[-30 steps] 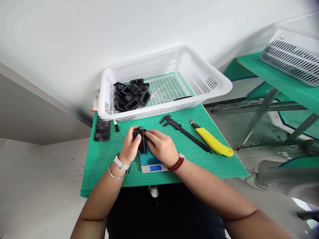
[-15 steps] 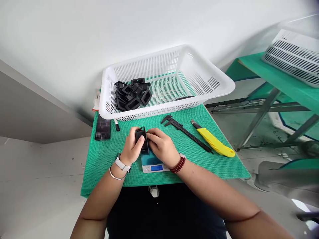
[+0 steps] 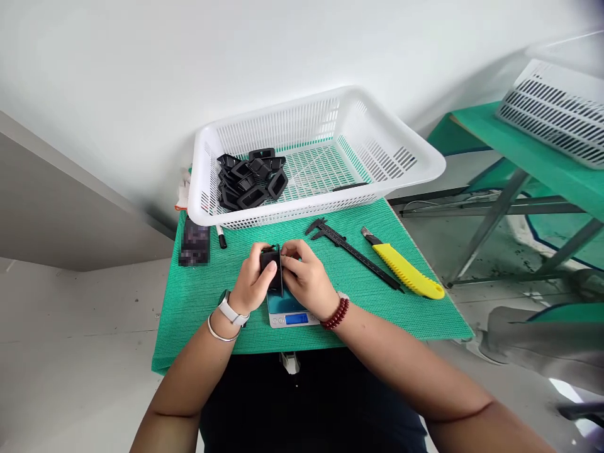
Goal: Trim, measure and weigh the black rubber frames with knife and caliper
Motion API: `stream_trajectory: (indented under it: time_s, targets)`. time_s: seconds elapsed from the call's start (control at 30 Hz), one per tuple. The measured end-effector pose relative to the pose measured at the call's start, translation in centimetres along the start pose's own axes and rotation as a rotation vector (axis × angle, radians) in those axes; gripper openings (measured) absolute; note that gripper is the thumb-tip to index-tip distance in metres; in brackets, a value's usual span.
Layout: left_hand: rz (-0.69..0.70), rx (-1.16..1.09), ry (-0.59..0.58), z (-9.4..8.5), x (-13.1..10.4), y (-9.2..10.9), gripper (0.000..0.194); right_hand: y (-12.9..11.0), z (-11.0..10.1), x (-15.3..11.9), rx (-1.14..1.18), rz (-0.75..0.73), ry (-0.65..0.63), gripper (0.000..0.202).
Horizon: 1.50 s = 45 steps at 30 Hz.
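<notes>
Green mesh cloth fills lower centre, where my left hand clasps a black rectangular plastic part; my half-closed right hand has just curled tighter, perhaps pinching its rim for finer handling.

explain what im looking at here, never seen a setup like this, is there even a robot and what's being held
There is no robot: these are a person's bare hands, seen from a camera worn on the head, looking forward and down.

The left hand holds a black piece, and the fingers of the right hand are at its other side. Just beneath is a small scale; whether the piece touches it is hard to tell.

On the green table cover there are also a black caliper, a yellow-handled knife, a marker and a white basket with a pile of black parts inside. A dark item at the left is pixelated.
</notes>
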<state>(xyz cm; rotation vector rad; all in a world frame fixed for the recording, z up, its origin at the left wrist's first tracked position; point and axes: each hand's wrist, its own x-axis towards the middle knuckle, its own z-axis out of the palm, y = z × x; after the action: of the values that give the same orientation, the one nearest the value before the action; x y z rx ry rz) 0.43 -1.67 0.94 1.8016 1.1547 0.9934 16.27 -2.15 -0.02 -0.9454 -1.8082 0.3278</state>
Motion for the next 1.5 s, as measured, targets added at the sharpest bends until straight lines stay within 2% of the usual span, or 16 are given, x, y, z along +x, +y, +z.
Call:
stream_trajectory:
  time_s: [0.23, 0.43, 0.63, 0.97, 1.13, 1.3, 1.5]
  targets:
    - [-0.015, -0.053, 0.074, 0.13, 0.15, 0.01, 0.043, -0.01, -0.08, -0.17, -0.052, 0.006, 0.003, 0.021]
    - [-0.048, -0.25, 0.136, 0.24, 0.4, -0.17, 0.039, -0.51, -0.57, 0.19, -0.005, 0.002, 0.06, 0.025]
    - [-0.06, -0.292, 0.154, 0.16, 0.6, 0.09, 0.042, -0.53, -0.83, 0.48, 0.054, 0.035, 0.07, 0.024]
    - [-0.037, -0.192, 0.103, 0.53, 0.2, -0.09, 0.04, 0.1, -0.75, 0.24, -0.057, -0.061, 0.06, 0.024]
    - [-0.008, -0.087, 0.068, 0.42, 0.06, 0.0, 0.043, 0.27, -0.46, 0.07, -0.074, -0.046, 0.033, 0.031]
    - [0.012, -0.042, 0.021, 0.42, -0.15, 0.22, 0.043, 0.1, -0.16, -0.07, -0.044, -0.057, 0.039, 0.027]
    - [0.014, -0.033, -0.016, 0.31, -0.05, 0.38, 0.041, -0.31, 0.06, -0.07, -0.083, 0.015, 0.062, 0.024]
